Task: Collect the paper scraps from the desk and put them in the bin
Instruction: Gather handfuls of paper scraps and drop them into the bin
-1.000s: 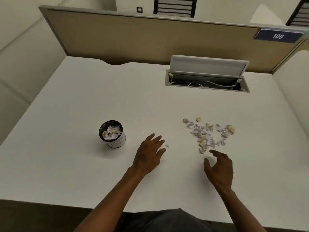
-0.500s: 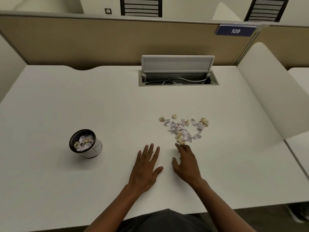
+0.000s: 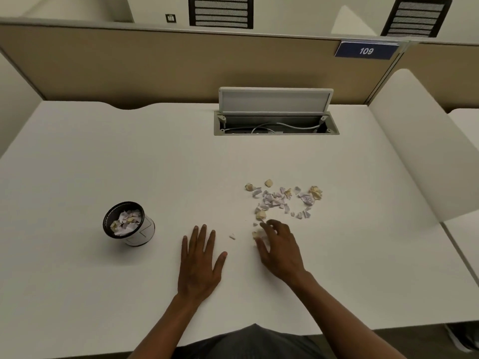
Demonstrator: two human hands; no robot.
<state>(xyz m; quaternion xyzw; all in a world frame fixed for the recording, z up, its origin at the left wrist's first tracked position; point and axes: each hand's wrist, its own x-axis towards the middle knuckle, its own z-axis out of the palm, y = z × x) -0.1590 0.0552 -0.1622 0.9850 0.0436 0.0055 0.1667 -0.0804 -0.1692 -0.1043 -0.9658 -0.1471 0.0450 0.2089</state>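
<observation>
At the near edge of the scrap pile, a yellowish scrap (image 3: 256,233) is being gathered under the curled fingertips of the right hand (image 3: 281,251); whether it is actually pinched or only raked cannot be told, as the fingers cover it. The left hand (image 3: 201,263) is laid flat on the desk (image 3: 103,156), fingers straight and spread, with nothing held. Between the two hands a single small white scrap (image 3: 232,237) lies by itself.

Just beyond the right hand, the main scatter of paper scraps (image 3: 282,199), lilac and cream, is spread loosely on the desk. Well to the left, the bin (image 3: 128,224) stands upright and is already partly filled with similar pieces.

The task is judged to be partway done: some scraps are binned, but most of the pile remains.

Farther back, an open cable hatch (image 3: 276,123) is set into the desk, beneath a partition bearing a sign marked 109 (image 3: 366,50). Nothing is seen between pile and bin except the left hand.
</observation>
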